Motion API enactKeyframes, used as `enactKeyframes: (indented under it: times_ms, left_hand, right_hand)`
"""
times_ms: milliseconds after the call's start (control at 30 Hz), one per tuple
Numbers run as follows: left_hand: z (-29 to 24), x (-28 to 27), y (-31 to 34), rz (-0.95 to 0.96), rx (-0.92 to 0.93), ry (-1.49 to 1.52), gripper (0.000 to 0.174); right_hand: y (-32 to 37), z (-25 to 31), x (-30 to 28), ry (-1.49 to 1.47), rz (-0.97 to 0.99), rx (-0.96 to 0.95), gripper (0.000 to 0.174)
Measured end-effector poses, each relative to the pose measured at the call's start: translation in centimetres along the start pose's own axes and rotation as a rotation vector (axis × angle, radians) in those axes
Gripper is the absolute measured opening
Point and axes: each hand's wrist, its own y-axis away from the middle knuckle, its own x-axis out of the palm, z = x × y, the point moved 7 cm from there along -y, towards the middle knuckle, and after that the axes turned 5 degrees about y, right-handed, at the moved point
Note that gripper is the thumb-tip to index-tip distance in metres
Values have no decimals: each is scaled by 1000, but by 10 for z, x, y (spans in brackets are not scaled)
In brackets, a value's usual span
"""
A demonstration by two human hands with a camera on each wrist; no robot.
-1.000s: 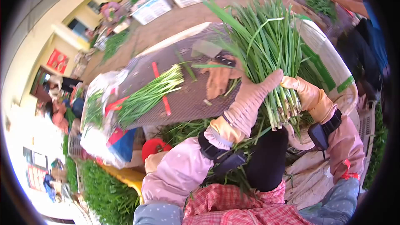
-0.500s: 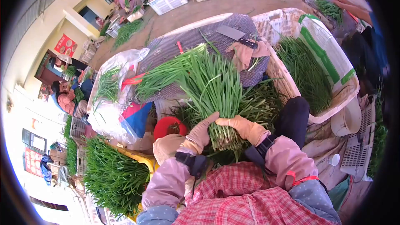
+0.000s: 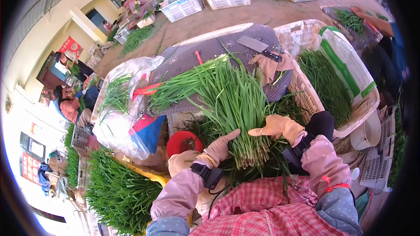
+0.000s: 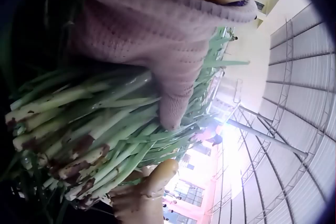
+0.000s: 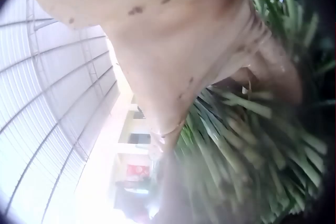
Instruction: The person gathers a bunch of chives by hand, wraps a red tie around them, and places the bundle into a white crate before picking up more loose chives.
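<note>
A thick bunch of garlic chives spans from my hands up over the patterned mat, its cut pale ends towards my lap. My left hand, in a knitted glove, grips the bunch from the left near its base, thumb lying along the stalks. From the other side my right hand, in a smooth tan glove, holds the same base with its thumb across the front. The far fingers of both hands are hidden by the stalks. A smaller bundle of chives lies on the mat, overlapped by the bunch.
A cleaver and a brownish cloth lie at the mat's right end. Chives fill a crate on the right. At lower left is a large heap of chives. A red round container stands by my left hand.
Both hands have brought the bunch from the mat's right side leftward and down in front of my body. In the last half second, the right hand's thumb has shifted slightly away from the left hand.
</note>
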Motion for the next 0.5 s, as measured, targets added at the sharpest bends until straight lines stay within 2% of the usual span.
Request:
enactKeyframes:
  times_ms: [33,100,133,167,267,300,333,433,467,500]
  left_hand:
    - [-2,5,0,28,-9,9,55]
    - [-10,-6,-12,51,36,-72,54]
    - [-12,-5,-13,74,33,-111,57]
    - [-15,-6,-15,100,30,-151,61]
    - [-43,-16,-18,72,91,-192,62]
    - [-55,-19,-18,28,131,-170,63]
    - [-61,-18,-23,81,124,-121,63]
    - [-73,-3,-28,147,197,-95,62]
    - [-71,-5,-34,147,198,-95,62]
    - [-66,-11,-43,139,191,-68,60]
  right_hand:
    - [0,2,-8,-6,43,62,100]
    - [-5,7,-26,-143,-134,-49,102]
    - [-14,16,-36,-164,-298,-191,98]
    - [-18,4,-38,-84,-269,-56,91]
    - [-38,-7,-38,86,-335,-9,89]
    - [-31,0,-45,37,-391,-51,90]
    - [-28,5,-51,-12,-449,-93,92]
    - [-38,7,-51,-30,-371,-27,97]
    - [-44,11,-43,-113,-379,-81,94]
    - [-42,21,-38,-312,-397,-212,87]
